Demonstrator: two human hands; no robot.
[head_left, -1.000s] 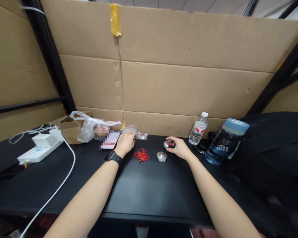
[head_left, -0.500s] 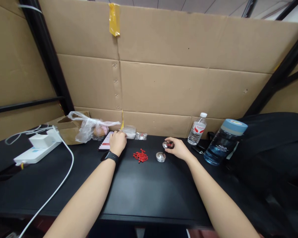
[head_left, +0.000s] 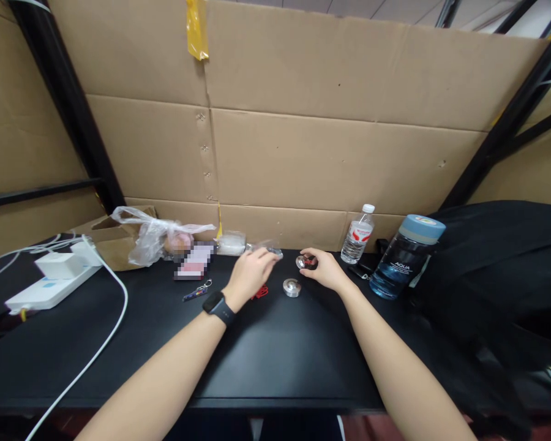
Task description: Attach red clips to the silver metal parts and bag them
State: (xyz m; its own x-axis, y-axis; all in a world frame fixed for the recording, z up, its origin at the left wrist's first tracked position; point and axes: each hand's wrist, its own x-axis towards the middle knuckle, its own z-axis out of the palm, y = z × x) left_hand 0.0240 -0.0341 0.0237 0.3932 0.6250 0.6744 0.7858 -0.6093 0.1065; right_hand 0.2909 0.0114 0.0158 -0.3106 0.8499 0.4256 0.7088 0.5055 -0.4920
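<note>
My left hand (head_left: pixel 253 272), with a dark watch on its wrist, has its fingertips closed on the edge of a small clear plastic bag (head_left: pixel 274 252). Under that hand lies a pile of red cords (head_left: pixel 261 292), mostly hidden by it. My right hand (head_left: pixel 324 269) pinches a small round shiny lid (head_left: pixel 300 262) on its edge between thumb and fingers; something red shows beside it. A round silver tin (head_left: pixel 292 288) rests on the black table between both hands, touched by neither.
A water bottle (head_left: pixel 358 236) and a blue-lidded bottle (head_left: pixel 406 257) stand right, beside a black bag (head_left: pixel 491 282). Leftward lie a keychain (head_left: pixel 196 291), a blurred pink notebook (head_left: pixel 195 261), a clear packet (head_left: pixel 232 242) and a white power strip (head_left: pixel 50 291). Cardboard (head_left: pixel 280 165) walls the back.
My left hand has moved right from the notebook to the small plastic bag, uncovering the keychain and covering most of the red cords. My right hand keeps its hold. The view has shifted slightly.
</note>
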